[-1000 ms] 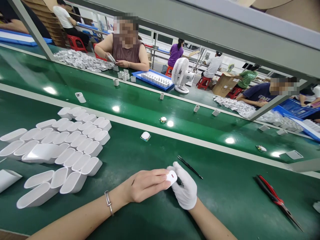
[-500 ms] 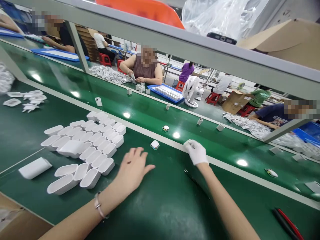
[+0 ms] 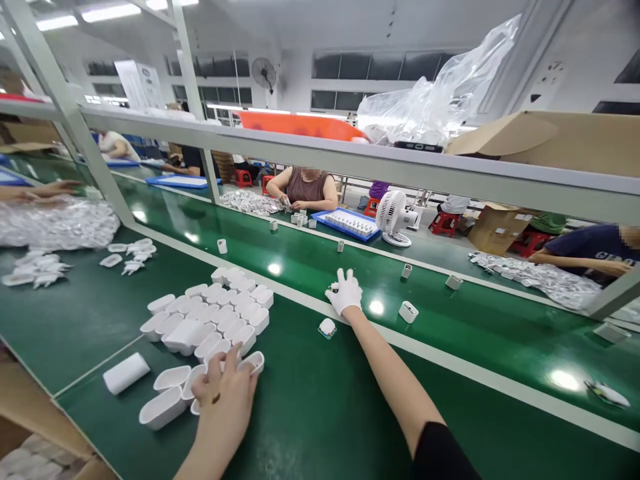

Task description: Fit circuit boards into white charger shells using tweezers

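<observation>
My left hand [image 3: 225,393], bare, is at the near right edge of a group of white oval cups [image 3: 220,313]. Its thumb and fingers are round one white cup [image 3: 254,362]. Farther right, my right hand [image 3: 345,292] wears a white glove and reaches over the green belt. Its fingers are spread over a small board, which shows only in part at its left side. Just below that hand, a small green board with a white round top [image 3: 327,327] lies on the bench. A white oval case [image 3: 409,311] stands on the belt to the right.
A closed white case [image 3: 126,373] lies at the left. White parts [image 3: 133,255] are heaped beyond the cups. A shelf rail [image 3: 320,150] crosses above the belt. Across it are a person [image 3: 309,190], a fan [image 3: 393,217] and a blue-edged tray [image 3: 347,223].
The view has tilted up. My left hand has gone from bare bench to a cup at the group's edge. My right hand has moved left to the small board; a white case now stands on the belt.
</observation>
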Demonstrator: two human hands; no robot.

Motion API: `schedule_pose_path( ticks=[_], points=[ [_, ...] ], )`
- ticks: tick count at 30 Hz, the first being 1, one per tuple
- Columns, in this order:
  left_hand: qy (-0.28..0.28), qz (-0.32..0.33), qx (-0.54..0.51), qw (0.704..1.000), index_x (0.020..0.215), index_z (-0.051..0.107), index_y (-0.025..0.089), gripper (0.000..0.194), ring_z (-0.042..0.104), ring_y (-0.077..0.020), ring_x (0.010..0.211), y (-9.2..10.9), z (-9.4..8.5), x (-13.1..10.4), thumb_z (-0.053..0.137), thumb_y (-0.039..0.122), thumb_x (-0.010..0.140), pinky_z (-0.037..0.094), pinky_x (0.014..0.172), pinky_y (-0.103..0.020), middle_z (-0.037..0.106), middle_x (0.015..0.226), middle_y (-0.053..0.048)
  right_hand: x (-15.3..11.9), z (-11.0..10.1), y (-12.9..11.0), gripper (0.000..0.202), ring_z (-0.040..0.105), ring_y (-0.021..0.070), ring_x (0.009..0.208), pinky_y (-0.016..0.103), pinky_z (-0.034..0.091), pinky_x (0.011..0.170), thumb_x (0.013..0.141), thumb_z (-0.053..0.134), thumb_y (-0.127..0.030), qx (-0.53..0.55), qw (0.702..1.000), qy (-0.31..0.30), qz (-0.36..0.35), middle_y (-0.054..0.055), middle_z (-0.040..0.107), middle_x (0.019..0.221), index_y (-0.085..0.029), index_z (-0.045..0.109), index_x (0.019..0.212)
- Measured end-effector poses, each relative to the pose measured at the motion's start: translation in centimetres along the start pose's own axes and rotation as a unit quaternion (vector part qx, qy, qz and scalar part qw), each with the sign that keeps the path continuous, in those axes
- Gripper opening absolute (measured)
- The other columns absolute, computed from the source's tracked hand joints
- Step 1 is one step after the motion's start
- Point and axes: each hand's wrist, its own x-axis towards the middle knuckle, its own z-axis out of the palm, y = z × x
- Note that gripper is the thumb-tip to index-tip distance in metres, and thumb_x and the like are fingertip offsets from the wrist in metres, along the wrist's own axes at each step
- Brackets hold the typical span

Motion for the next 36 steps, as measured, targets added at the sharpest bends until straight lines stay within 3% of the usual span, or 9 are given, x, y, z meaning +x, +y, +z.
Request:
schedule_pose_path(
  ticks=[3, 7, 13, 19, 22, 25, 27, 32, 36],
  points=[
    [-0.063, 0.056, -0.094, 0.992, 0.078, 0.067, 0.018, 0.02, 0.049, -0.0304, 0.107, 1.5, 0.7, -0.6, 0.047, 0.018, 0.082, 0.04, 0.087, -0.047, 0.053, 0.123, -0.011, 1.3, 0.4, -1.1, 0.036, 0.055, 0.0223, 0.097, 0.029, 0.04, 0.077, 0.078, 0.058, -0.031, 0.04, 0.998, -0.035, 0.021, 0.011, 0.062, 0.102, -0.016, 0.056, 0.111],
    [-0.156, 0.141, -0.241, 0.947, 0.098, 0.059, 0.022, 0.026, 0.056, -0.0199, 0.105, 3.5, 2.4, -1.8, 0.042, 0.01, 0.082, 0.046, 0.088, -0.033, 0.056, 0.12, -0.006, -1.4, -0.8, 0.3, 0.029, 0.06, 0.0197, 0.089, 0.026, 0.042, 0.071, 0.081, 0.052, -0.035, 0.095, 0.994, -0.034, 0.033, 0.009, 0.065, 0.096, -0.018, 0.058, 0.104],
    [-0.257, 0.109, -0.322, 0.905, 0.138, 0.026, 0.024, 0.075, 0.053, -0.0271, 0.111, 6.3, 2.9, -1.0, 0.06, 0.014, 0.073, 0.043, 0.091, -0.042, 0.057, 0.119, -0.011, -15.0, -3.5, 4.8, 0.015, 0.061, 0.0179, 0.075, 0.026, 0.046, 0.066, 0.07, 0.061, -0.029, 0.132, 0.99, -0.049, 0.002, -0.001, 0.065, 0.079, -0.026, 0.063, 0.085],
    [-0.293, 0.146, -0.352, 0.877, 0.129, 0.042, 0.029, 0.073, 0.047, -0.0278, 0.119, 9.8, 4.1, 0.2, 0.074, 0.028, 0.064, 0.037, 0.096, -0.042, 0.053, 0.128, -0.005, -25.8, -3.4, 8.3, 0.029, 0.062, 0.0209, 0.085, 0.032, 0.051, 0.07, 0.073, 0.057, -0.02, 0.103, 0.993, 0.052, -0.038, 0.003, 0.064, 0.101, -0.029, 0.06, 0.1],
    [-0.293, 0.135, -0.381, 0.867, 0.136, 0.033, 0.029, 0.085, 0.058, -0.0234, 0.097, 9.8, 5.1, -0.1, 0.075, 0.028, 0.062, 0.044, 0.085, -0.038, 0.061, 0.116, -0.005, -26.3, -3.0, 8.6, 0.035, 0.063, 0.0209, 0.082, 0.033, 0.053, 0.069, 0.069, 0.06, -0.018, 0.111, 0.991, 0.072, -0.032, 0.002, 0.066, 0.096, -0.028, 0.06, 0.102],
    [-0.293, 0.14, -0.439, 0.838, 0.122, 0.051, 0.023, 0.064, 0.059, -0.0192, 0.08, 9.1, 5.3, -0.1, 0.075, 0.023, 0.063, 0.048, 0.073, -0.031, 0.064, 0.104, -0.005, -25.6, -3.3, 8.2, 0.033, 0.062, 0.0187, 0.07, 0.032, 0.053, 0.063, 0.063, 0.062, -0.016, 0.156, 0.98, 0.122, -0.034, 0.002, 0.067, 0.083, -0.023, 0.06, 0.095],
    [-0.293, 0.18, -0.464, 0.816, 0.113, 0.059, 0.023, 0.05, 0.058, -0.0188, 0.083, 8.8, 5.0, -0.1, 0.072, 0.018, 0.065, 0.048, 0.07, -0.029, 0.063, 0.104, -0.005, -25.5, -3.8, 7.8, 0.029, 0.062, 0.0171, 0.065, 0.03, 0.054, 0.061, 0.062, 0.06, -0.012, 0.2, 0.967, 0.148, -0.053, 0.001, 0.066, 0.078, -0.023, 0.058, 0.09],
    [-0.32, 0.292, -0.481, 0.762, 0.124, 0.052, 0.028, 0.057, 0.054, -0.0197, 0.099, 8.9, 4.2, -0.4, 0.063, 0.009, 0.072, 0.048, 0.075, -0.028, 0.059, 0.115, -0.005, -26.7, -4.4, 7.1, 0.031, 0.065, 0.0208, 0.083, 0.033, 0.056, 0.069, 0.064, 0.062, -0.009, 0.273, 0.919, 0.245, -0.14, 0.006, 0.065, 0.094, -0.024, 0.058, 0.091],
    [-0.334, 0.303, -0.495, 0.743, 0.124, 0.053, 0.028, 0.057, 0.054, -0.0205, 0.103, 9.1, 4.3, -0.5, 0.062, 0.007, 0.071, 0.047, 0.084, -0.031, 0.059, 0.117, -0.005, -26.9, -3.9, 7.3, 0.028, 0.066, 0.0211, 0.086, 0.032, 0.057, 0.073, 0.067, 0.066, -0.011, 0.296, 0.924, 0.192, -0.146, 0.008, 0.065, 0.098, -0.024, 0.062, 0.092]
  ],
)
